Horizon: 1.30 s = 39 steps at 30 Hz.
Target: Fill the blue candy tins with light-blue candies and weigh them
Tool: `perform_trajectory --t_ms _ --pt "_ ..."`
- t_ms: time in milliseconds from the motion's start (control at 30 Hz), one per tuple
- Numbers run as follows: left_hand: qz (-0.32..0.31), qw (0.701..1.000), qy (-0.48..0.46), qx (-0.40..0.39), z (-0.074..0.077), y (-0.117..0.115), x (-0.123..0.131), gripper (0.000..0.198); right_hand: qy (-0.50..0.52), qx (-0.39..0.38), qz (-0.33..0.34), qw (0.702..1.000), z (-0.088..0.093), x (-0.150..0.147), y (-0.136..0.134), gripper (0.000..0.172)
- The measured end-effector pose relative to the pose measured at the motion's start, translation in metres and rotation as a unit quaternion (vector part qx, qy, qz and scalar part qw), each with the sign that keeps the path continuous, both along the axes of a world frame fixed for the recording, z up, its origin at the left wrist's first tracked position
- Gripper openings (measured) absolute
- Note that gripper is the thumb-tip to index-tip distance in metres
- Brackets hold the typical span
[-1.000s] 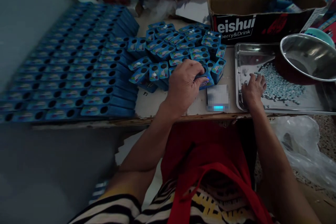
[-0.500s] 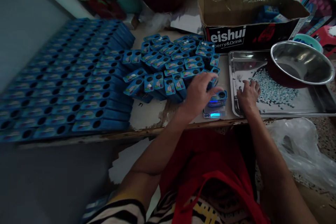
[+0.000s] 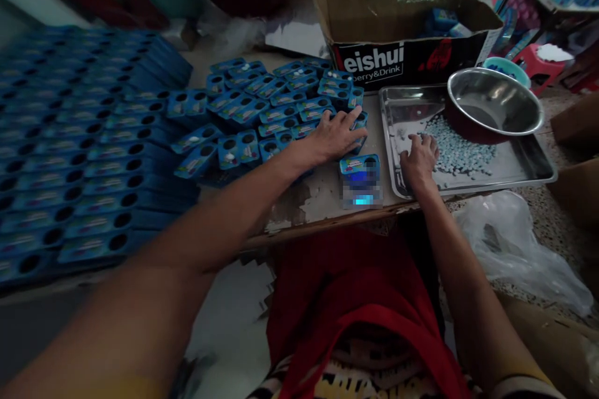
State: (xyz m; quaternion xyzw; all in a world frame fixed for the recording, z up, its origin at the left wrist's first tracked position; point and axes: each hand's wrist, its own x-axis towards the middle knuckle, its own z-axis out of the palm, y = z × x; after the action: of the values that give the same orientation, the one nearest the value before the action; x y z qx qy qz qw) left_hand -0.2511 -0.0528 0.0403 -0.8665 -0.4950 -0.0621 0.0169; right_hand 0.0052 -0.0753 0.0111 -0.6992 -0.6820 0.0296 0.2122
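My left hand (image 3: 334, 134) is spread over the right end of a loose group of blue boxes (image 3: 242, 110) with round dark holes; its fingers touch the boxes there. A single blue box (image 3: 359, 165) stands by the table edge, just below that hand. On the left side of the metal tray (image 3: 395, 137), my right hand (image 3: 418, 157) rests with fingers apart, beside a heap of small pale-blue pieces (image 3: 461, 148). Whether a few pieces lie under its fingers cannot be seen. White pieces sit on some box tops.
Dense rows of blue boxes (image 3: 93, 162) cover the table's left part. A metal bowl (image 3: 496, 103) sits on the tray's back. Behind stands an open carton (image 3: 374, 62) with some blue boxes inside. A clear plastic bag (image 3: 524, 249) hangs low at the right.
The view has swung to the right. My left hand has moved up and away from the single box, and its fingers have spread over the loose boxes. My right hand stays in the tray.
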Motion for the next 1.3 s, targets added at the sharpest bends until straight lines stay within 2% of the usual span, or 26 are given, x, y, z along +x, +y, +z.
perform_trajectory --t_ms 133,200,300,400,500,600,700,800,900,1000,1100,1200,1300 --pt "0.016 1.000 0.011 -0.004 0.006 0.009 0.009 0.034 -0.004 0.015 0.013 1.000 0.018 0.021 -0.001 0.049" --pt "0.030 1.000 0.001 -0.004 0.007 0.011 0.010 0.035 -0.027 0.004 0.019 0.999 0.031 0.047 -0.001 0.049" --pt "0.034 0.999 -0.019 -0.024 0.008 0.011 0.008 0.039 -0.100 -0.063 0.016 0.993 0.046 0.092 0.000 0.057" --pt "0.022 0.997 -0.064 -0.049 0.015 0.014 0.003 0.051 -0.172 -0.118 0.005 0.978 0.042 0.115 0.007 0.069" --pt "0.008 0.989 -0.149 -0.017 0.028 0.009 -0.007 0.052 -0.187 -0.096 -0.020 0.977 0.028 0.112 0.020 0.064" --pt "-0.004 0.978 -0.203 0.036 0.045 -0.019 -0.022 0.046 -0.164 -0.095 -0.026 0.982 0.019 0.101 0.039 0.053" --pt "-0.012 0.975 -0.211 0.073 0.054 -0.064 -0.042 0.040 -0.120 -0.124 -0.006 0.985 0.026 0.105 0.058 0.044" --pt "0.006 0.972 -0.218 0.088 0.052 -0.107 -0.057 0.034 0.012 -0.120 0.003 0.993 0.042 0.118 0.064 0.035" --pt "0.029 0.963 -0.256 0.082 0.045 -0.135 -0.056 0.034 0.128 -0.135 -0.001 0.983 0.059 0.125 0.054 0.038" --pt "0.029 0.954 -0.291 0.068 0.038 -0.146 -0.045 0.041 0.136 -0.184 0.008 0.974 0.071 0.122 0.039 0.042" --pt "0.037 0.944 -0.325 0.053 0.030 -0.148 -0.033 0.050 0.201 -0.234 0.025 0.951 0.077 0.117 0.029 0.046" --pt "0.066 0.927 -0.367 0.021 0.024 -0.148 -0.026 0.054 0.250 -0.261 0.034 0.932 0.077 0.113 0.025 0.036" --pt "0.085 0.907 -0.413 -0.017 0.020 -0.150 -0.022 0.055 0.242 -0.243 0.027 0.939 0.074 0.110 0.022 0.024"
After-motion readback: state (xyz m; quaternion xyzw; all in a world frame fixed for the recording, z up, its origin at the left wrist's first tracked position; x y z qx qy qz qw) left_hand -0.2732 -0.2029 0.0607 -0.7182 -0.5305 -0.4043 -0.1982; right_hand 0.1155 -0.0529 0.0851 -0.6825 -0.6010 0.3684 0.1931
